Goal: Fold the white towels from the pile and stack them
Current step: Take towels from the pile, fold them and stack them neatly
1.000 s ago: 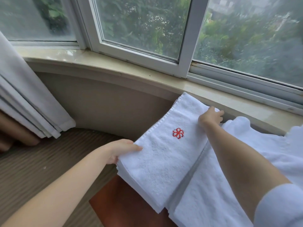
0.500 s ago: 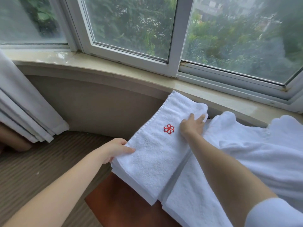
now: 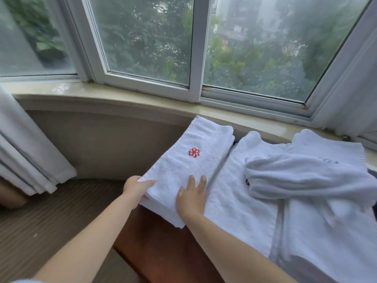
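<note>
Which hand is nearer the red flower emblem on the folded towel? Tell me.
Right, narrowly. The right hand lies flat on the folded towel, fingers pointing up just below the red flower emblem. The left hand grips the towel's near left corner, farther off.

Your forearms are bare from the wrist to past the elbow; no watch, rings or bands show on the left hand [image 3: 136, 190] or the right hand [image 3: 190, 198]. A sliver of pale, white-blue sleeve [image 3: 25, 281] shows on your left arm at the bottom edge. Nails are short and unpainted.
</note>
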The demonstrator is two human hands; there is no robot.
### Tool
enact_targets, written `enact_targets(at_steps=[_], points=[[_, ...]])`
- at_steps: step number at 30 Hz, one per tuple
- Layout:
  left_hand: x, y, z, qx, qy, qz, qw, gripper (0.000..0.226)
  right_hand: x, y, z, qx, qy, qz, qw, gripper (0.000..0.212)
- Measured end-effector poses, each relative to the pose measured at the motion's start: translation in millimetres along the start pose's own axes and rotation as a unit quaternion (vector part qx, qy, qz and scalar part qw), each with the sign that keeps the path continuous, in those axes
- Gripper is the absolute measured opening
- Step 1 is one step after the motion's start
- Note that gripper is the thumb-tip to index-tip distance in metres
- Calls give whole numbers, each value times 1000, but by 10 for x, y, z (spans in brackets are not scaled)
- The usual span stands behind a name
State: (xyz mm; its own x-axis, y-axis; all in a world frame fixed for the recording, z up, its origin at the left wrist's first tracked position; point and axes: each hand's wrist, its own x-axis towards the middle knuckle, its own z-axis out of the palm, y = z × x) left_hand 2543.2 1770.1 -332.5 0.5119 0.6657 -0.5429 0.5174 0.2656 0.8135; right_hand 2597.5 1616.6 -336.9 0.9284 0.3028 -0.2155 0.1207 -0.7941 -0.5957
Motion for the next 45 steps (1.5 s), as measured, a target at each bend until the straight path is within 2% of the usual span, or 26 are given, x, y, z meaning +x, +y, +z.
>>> enact_targets(at_steps=[5,7,8,10,12,15,18,22,25,28,30,32,34,37,39,42,43,45], points=[[-106,-193,54,-49,53,4,997,23,-387,12,107,-32,-35,-27,999,47],[-167,-226,56,-7,70,23,997,30,-425,19,50,-19,-51,-27,998,48],[-197,-236,56,53,91,44,993,34,-430,15,7,-10,-60,-25,998,47],[-237,-223,72,192,155,104,963,45,-417,-18,-97,16,-73,-19,997,43],[-301,-147,157,271,209,174,923,43,-385,-51,-236,60,-75,-11,995,40],[-420,0,429,347,218,242,879,37,-307,-35,-558,145,-27,1,989,34],[-509,98,759,403,161,289,853,29,-225,108,-918,176,29,-1,984,33],[-554,241,1137,345,12,328,879,24,-131,411,-1249,145,83,11,986,32],[-597,324,1384,333,-46,346,876,23,-49,622,-1381,108,123,17,986,33],[-643,370,1628,322,-114,328,881,20,22,820,-1557,17,191,4,981,30],[-658,390,1765,325,-159,320,876,19,76,997,-1730,-84,241,22,967,41],[-662,413,1870,338,-190,319,865,19,112,1191,-1936,-159,233,105,954,58],[-655,435,1956,339,-201,322,861,21,123,1369,-2106,-185,186,187,947,71],[-659,477,2082,322,-214,324,863,24,174,1513,-2196,-230,136,199,943,82],[-683,507,2161,310,-245,324,860,29,239,1498,-2198,-234,134,200,942,77],[-744,518,2243,283,-322,279,859,52,320,1463,-2215,-207,162,212,941,40],[-756,509,2260,264,-341,255,865,59,336,1479,-2218,-170,192,204,945,34],[-780,480,2278,217,-355,204,886,71,348,1476,-2188,-43,293,122,947,22]])
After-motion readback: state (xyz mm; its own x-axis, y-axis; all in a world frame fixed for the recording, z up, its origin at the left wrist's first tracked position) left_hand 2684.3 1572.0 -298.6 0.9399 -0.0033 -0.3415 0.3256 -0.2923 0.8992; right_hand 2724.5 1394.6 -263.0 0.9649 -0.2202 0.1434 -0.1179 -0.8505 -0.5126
